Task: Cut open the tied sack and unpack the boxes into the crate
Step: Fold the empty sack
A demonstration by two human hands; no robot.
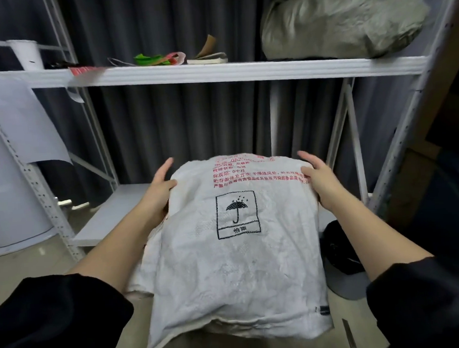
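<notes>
While the white woven sack (234,227) lies on the floor before the shelf rack (217,73), the left hand (160,188) and right hand (321,180) press its far corners, fingers nearly straight, gripping nothing. It seems bulky, soft-skinned but lumpy; holding underneath the corners looks safest.

Sack (236,254) contents hidden under cloth; red print at far edge blurred. Left hand (158,189) fingers partly behind sack. Gray bundle (342,19) top right cut by frame. Near-right metal strip (350,337) cut off.
</notes>
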